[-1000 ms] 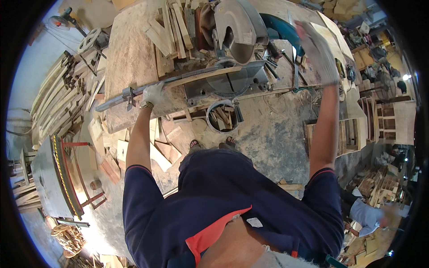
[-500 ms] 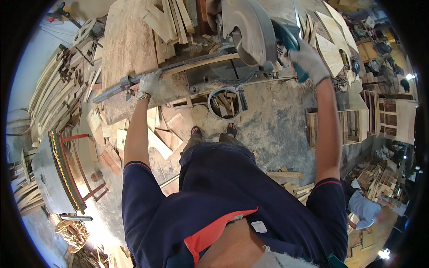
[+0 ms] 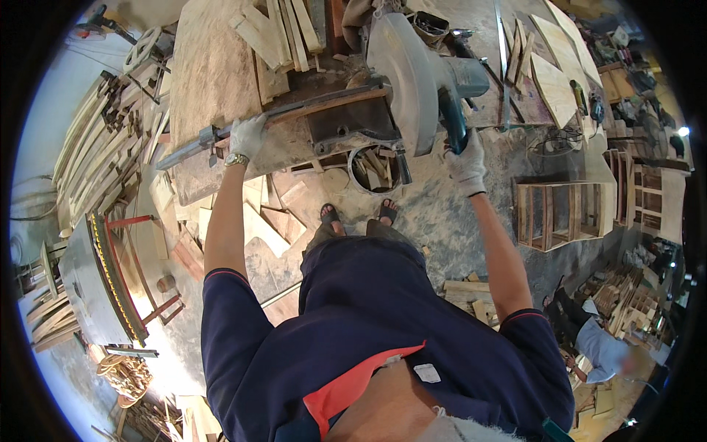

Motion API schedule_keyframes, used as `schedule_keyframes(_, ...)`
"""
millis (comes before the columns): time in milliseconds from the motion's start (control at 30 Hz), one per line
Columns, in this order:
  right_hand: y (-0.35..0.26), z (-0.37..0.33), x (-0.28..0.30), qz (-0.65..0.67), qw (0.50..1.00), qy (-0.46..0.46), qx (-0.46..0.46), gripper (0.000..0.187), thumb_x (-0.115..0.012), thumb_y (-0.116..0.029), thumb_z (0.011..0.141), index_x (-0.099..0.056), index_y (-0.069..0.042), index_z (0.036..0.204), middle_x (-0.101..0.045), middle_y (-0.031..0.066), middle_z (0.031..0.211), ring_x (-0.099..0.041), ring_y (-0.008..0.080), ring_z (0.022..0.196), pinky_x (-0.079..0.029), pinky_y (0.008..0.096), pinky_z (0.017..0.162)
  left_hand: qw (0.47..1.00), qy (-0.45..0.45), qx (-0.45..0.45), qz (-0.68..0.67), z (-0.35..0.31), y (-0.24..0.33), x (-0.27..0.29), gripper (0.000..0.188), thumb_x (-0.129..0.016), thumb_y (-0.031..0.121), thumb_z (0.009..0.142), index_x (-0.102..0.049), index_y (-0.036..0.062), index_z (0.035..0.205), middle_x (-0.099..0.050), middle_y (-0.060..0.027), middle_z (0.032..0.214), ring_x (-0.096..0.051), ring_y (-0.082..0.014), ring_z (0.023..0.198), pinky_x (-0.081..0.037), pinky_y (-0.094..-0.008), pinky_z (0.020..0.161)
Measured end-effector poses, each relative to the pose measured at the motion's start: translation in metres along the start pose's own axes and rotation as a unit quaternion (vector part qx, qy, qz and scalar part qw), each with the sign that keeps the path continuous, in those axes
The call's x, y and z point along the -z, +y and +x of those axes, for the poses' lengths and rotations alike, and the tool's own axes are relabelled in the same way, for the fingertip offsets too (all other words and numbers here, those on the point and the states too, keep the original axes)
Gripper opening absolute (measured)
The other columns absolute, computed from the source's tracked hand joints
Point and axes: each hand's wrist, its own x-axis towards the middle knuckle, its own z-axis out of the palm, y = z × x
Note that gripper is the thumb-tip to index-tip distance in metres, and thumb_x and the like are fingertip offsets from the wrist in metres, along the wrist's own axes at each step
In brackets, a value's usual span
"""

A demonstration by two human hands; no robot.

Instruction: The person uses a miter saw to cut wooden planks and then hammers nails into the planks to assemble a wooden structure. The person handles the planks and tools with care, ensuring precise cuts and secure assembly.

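Observation:
In a white work glove, my right hand (image 3: 466, 166) is closed around the teal handle (image 3: 454, 125) of a miter saw (image 3: 403, 85). The saw's head is down, and its rounded grey guard covers the cutting place. A narrow wooden strip (image 3: 335, 102) lies along the metal fence (image 3: 184, 153), its right end reaching the saw guard. My left hand (image 3: 248, 137), also gloved, is closed over the strip's left end, beside a small metal stop block (image 3: 208, 137) on the fence. The left fingertips are partly hidden.
Offcuts and thin boards (image 3: 283, 33) lie behind the fence. A round bucket of wood scraps (image 3: 370, 169) stands below the saw. Wooden frames (image 3: 563, 215) stand at the right, a stack of curved strips (image 3: 96, 144) at the left. Another person (image 3: 600, 346) sits at the lower right.
My right hand has come down and to the left with the handle, and the saw's head has swung down toward me. My left hand stays at the strip.

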Motion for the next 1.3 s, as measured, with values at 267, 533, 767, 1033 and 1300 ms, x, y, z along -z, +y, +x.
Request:
schedule_keyframes(267,-0.058,-0.002,0.018,-0.158,0.987,-0.010,0.026,0.051,-0.072,-0.015,0.083,-0.053,0.000,0.128,-0.068,0.0199,0.088,-0.071,0.0343,0.084,-0.055,0.0474,0.073,1.000,0.013,-0.009,0.013,0.000,-0.004,-0.008,0.038,-0.061,0.026,0.096,-0.065,0.0148,0.132,-0.074,-0.0118,0.117,-0.070,-0.0319,0.110,-0.044,-0.0513,0.100)
schedule_keyframes(533,-0.243,0.102,0.104,-0.211,0.957,-0.153,0.130,0.043,-0.061,-0.025,0.098,-0.058,0.002,0.132,-0.075,0.0141,0.091,-0.069,0.0170,0.065,-0.056,0.0334,0.057,0.999,0.002,0.036,-0.002,-0.050,0.021,-0.027,0.041,-0.060,0.030,0.100,-0.062,0.0114,0.137,-0.069,-0.0223,0.130,-0.069,-0.0426,0.107,-0.042,-0.0588,0.110)
schedule_keyframes(767,-0.208,0.174,0.108,0.119,0.966,-0.150,0.173,0.031,-0.065,-0.035,0.095,-0.074,-0.009,0.107,-0.075,0.0112,0.089,-0.068,0.0200,0.076,-0.052,0.0331,0.071,0.966,0.150,0.151,-0.145,-0.243,0.137,-0.103,0.029,-0.062,0.032,0.104,-0.069,0.0062,0.116,-0.068,-0.0229,0.071,-0.066,-0.0426,0.059,-0.051,-0.0524,0.053)
schedule_keyframes(1033,-0.039,0.119,-0.068,-0.163,0.979,-0.115,-0.036,0.060,-0.074,-0.050,0.093,-0.067,0.003,0.121,-0.076,0.0203,0.107,-0.074,0.0343,0.103,-0.058,0.0411,0.089,0.853,-0.067,0.471,-0.217,-0.431,0.299,-0.127,0.024,-0.064,0.024,0.101,-0.071,0.0035,0.110,-0.070,-0.0194,0.073,-0.067,-0.0383,0.059,-0.051,-0.0489,0.054)
schedule_keyframes(1300,-0.011,0.116,-0.116,-0.189,0.941,-0.268,0.083,0.041,-0.075,-0.038,0.096,-0.073,0.000,0.114,-0.075,0.0172,0.102,-0.073,0.0293,0.094,-0.062,0.0449,0.081,0.760,-0.089,0.542,-0.346,-0.485,0.384,-0.115,0.022,-0.065,0.023,0.101,-0.072,0.0033,0.108,-0.069,-0.0169,0.071,-0.066,-0.0340,0.057,-0.050,-0.0463,0.052)
